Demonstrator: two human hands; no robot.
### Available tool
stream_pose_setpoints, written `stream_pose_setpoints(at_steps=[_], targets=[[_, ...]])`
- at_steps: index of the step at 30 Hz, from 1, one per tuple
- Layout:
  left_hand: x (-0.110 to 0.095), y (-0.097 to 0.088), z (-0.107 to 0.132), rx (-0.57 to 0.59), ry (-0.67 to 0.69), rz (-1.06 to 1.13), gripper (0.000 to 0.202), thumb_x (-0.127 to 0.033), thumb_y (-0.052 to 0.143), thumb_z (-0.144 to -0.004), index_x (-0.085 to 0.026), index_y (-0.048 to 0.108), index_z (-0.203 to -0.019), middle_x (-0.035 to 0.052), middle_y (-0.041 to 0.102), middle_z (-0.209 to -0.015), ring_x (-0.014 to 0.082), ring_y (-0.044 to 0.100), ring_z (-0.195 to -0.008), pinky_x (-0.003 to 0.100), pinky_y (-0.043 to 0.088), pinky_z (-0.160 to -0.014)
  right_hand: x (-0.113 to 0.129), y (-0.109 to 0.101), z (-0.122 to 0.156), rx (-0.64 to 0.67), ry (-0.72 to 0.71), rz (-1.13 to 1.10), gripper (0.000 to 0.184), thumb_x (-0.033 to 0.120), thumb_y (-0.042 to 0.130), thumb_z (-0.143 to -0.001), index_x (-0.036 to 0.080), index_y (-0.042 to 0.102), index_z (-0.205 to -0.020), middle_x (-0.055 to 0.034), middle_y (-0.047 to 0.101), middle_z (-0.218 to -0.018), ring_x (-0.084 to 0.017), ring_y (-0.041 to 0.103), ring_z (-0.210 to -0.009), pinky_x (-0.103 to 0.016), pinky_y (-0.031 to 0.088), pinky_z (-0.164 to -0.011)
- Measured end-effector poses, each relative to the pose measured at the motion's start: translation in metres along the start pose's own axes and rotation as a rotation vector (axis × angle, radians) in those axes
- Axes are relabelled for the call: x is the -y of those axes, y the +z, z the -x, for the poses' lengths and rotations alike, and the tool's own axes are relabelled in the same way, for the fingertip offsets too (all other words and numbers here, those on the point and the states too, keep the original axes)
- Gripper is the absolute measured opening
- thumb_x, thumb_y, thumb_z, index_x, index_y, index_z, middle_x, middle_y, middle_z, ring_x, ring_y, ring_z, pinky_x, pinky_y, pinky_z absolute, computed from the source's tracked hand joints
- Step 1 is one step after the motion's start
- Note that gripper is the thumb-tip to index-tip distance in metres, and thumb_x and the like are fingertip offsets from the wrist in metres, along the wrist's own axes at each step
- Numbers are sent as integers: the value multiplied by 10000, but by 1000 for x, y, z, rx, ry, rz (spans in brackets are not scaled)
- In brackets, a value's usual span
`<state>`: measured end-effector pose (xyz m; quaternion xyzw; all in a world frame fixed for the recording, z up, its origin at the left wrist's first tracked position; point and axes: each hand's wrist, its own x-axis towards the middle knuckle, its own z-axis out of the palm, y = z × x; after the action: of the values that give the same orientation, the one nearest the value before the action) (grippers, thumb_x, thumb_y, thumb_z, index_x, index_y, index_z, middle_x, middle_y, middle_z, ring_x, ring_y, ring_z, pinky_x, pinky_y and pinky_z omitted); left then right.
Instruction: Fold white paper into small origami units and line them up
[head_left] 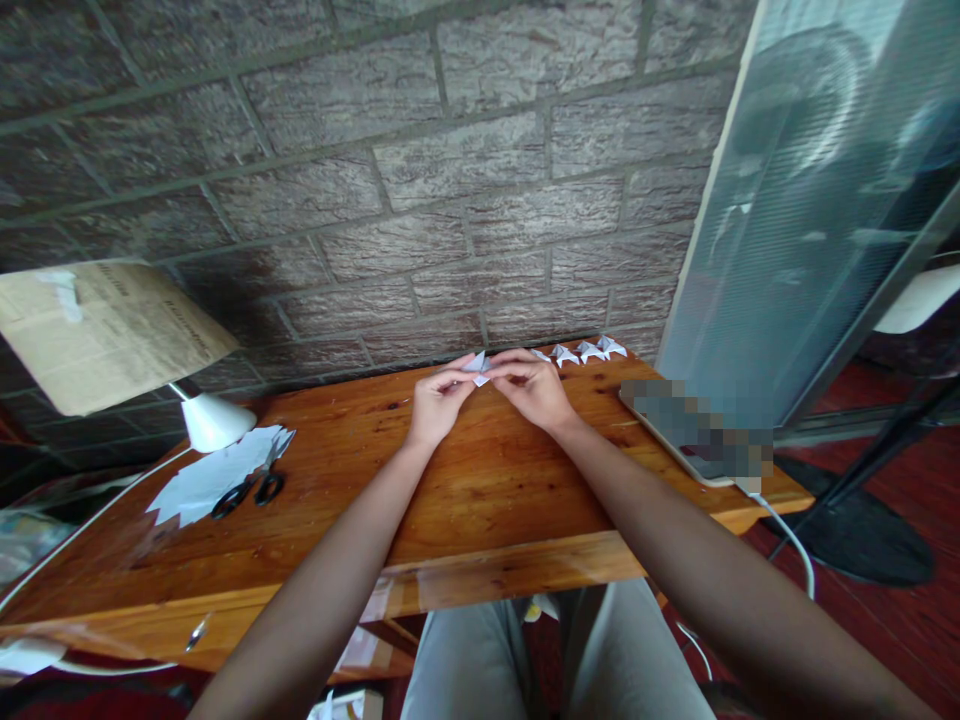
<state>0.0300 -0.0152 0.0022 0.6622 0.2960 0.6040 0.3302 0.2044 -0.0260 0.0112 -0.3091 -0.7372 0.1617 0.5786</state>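
Observation:
A small folded white paper piece point(480, 366) is pinched between my two hands, just above the far side of the wooden table. My left hand point(441, 398) grips its left side with thumb and fingers. From the right, my right hand point(534, 388) holds the other side, fingers closed on it. The fingertips cover part of the paper. Just beyond my right hand, several folded paper stars point(589, 351) stand in a row along the table's back edge; the nearest one is partly hidden by that hand.
On the left, black-handled scissors point(249, 492) lie on a stack of white paper sheets point(214, 478), beside a lamp point(217, 422) with a paper shade. A phone or tablet point(682, 435) with a white cable is at the table's point(510, 500) right edge. A brick wall point(420, 180) rises behind.

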Motion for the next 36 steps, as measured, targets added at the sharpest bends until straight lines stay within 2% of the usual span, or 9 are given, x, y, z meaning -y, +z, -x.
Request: stream_pose_setpoints(at_steps=[4,7,11,14,17,20,24,31,36], targets=[[-2,4,-1,-43,-191,264,183,-294,764,-662,-196,749,-816,81,619,-1263,260,606,-1116,436,449,-1002,2,1,1,-81,7,85,204,182,590,-818,280,766,-853,-51,679,-1025,-175,636,-914,-312,515,-798],[-1,4,-2,-20,-338,439,227,-271,759,-663,-184,733,-871,73,677,-1145,227,631,-1062,415,456,-997,2,2,1,-63,-40,111,228,163,568,-820,264,761,-883,-57,676,-1066,-173,639,-958,-330,509,-857],[1,1,-3,-22,-383,495,395,-185,804,-606,-191,688,-983,41,720,-975,183,658,-975,403,435,-1017,1,6,2,8,-63,68,222,170,581,-811,234,749,-941,-72,670,-1133,-184,637,-1025,-354,481,-944],[2,0,-3,-43,-370,489,604,-170,822,-584,-218,612,-1148,20,722,-896,172,672,-909,422,449,-999,-1,9,2,-2,39,-41,241,213,622,-798,230,723,-1016,-73,654,-1180,-185,638,-1031,-342,496,-928],[3,1,-2,-48,-367,456,748,-181,828,-587,-237,527,-1270,17,719,-881,181,673,-910,439,460,-983,-6,9,-1,-67,263,-241,366,250,682,-757,214,671,-1121,-83,643,-1207,-172,663,-928,-331,538,-851],[3,2,-3,-41,-383,427,587,-224,829,-596,-192,618,-1143,50,720,-939,195,668,-931,431,472,-972,-8,8,-3,-12,488,-438,381,287,745,-703,178,686,-1063,-79,708,-1054,-158,672,-824,-307,562,-771],[1,2,-2,-27,-402,415,430,-284,828,-606,-166,693,-996,72,721,-988,191,668,-907,406,503,-929,-5,5,-3,64,635,-527,314,295,798,-649,162,722,-923,-47,737,-867,-128,672,-746,-247,556,-725],[-2,4,-1,-56,-427,366,411,-348,845,-561,-148,729,-901,78,727,-916,191,668,-832,364,537,-814,-2,6,2,222,729,-573,324,302,830,-615,155,732,-886,-51,744,-814,-134,694,-720,-232,557,-695],[-2,5,-2,-70,-410,336,341,-360,845,-546,-147,722,-781,44,711,-804,156,644,-739,309,525,-737,-3,7,3,241,745,-544,339,323,838,-606,148,737,-879,-67,749,-841,-133,696,-725,-244,562,-720]])
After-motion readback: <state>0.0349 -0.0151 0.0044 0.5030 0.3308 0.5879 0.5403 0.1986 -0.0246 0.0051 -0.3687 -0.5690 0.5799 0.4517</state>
